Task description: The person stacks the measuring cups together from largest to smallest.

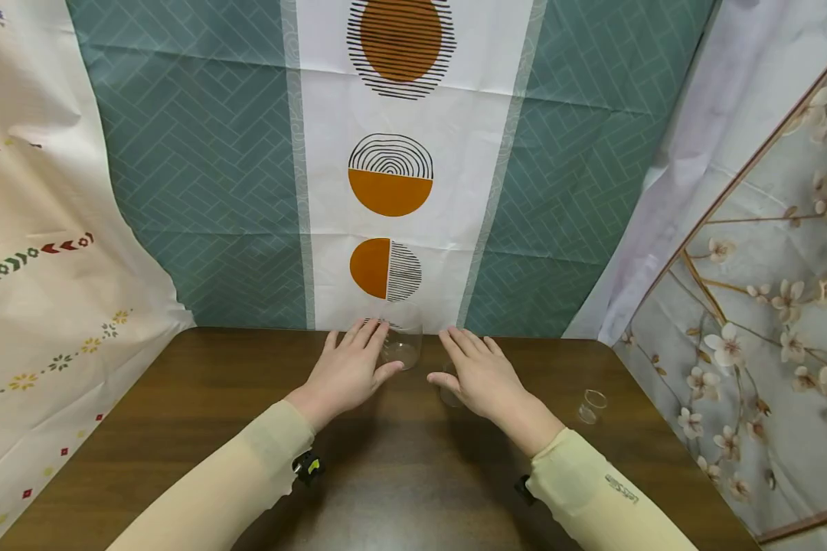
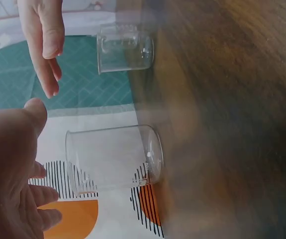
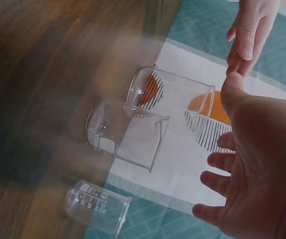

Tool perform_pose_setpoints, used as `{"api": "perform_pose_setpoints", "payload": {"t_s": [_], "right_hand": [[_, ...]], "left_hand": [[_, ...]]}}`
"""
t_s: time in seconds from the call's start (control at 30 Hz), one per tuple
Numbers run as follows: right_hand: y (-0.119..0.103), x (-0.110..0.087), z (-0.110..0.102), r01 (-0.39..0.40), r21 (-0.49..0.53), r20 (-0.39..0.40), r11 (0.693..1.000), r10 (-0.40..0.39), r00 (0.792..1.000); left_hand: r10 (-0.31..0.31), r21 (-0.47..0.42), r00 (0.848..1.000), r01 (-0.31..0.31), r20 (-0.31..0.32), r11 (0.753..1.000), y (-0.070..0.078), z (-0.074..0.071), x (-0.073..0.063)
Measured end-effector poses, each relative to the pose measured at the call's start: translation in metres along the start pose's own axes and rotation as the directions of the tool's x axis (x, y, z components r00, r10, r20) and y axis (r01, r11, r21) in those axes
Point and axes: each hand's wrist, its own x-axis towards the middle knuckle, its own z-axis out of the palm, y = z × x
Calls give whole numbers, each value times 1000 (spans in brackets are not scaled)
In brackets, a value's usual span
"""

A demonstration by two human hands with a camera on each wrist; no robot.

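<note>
Hovering with fingers loosely extended, the left hand (image 1: 344, 376) and right hand (image 1: 484, 376) are both apart from the glassware. Nearest them, a large clear beaker (image 1: 406, 350) stands near the left thumb, and a medium beaker (image 3: 125, 134) is partly hidden behind the right hand in the head view. Farther right on the brown table (image 1: 400, 482) stands a small beaker (image 1: 590, 408), with a teal-and-white patterned cloth (image 1: 558, 252) hanging behind.

The left forearm (image 1: 217, 474) and right forearm (image 1: 609, 493) extend forward, angling inward toward the large glass beaker (image 1: 408, 353). The left hand (image 1: 348, 373) hangs just left of it, fingers (image 1: 360, 339) loosely extended, thumb (image 1: 387, 373) spread inward. The right hand (image 1: 481, 376) mirrors this pose to its right, back uppermost.
</note>
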Motion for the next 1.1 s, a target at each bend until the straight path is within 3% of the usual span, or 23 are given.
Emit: {"api": "perform_pose_setpoints", "payload": {"t_s": [0.33,0.77,1.1], "right_hand": [[-1,12,4,21,-23,-17,1000,-21,1000],[0,37,1,33,-45,-13,998,-33,999],[-4,46,7,0,-23,34,1000,0,999]], "left_hand": [[-4,-6,1000,5,26,1000,-1,5,6],[-22,-12,1000,22,4,1000,-6,3,17],[-24,-8,999,25,31,1000,-5,7,20]]}}
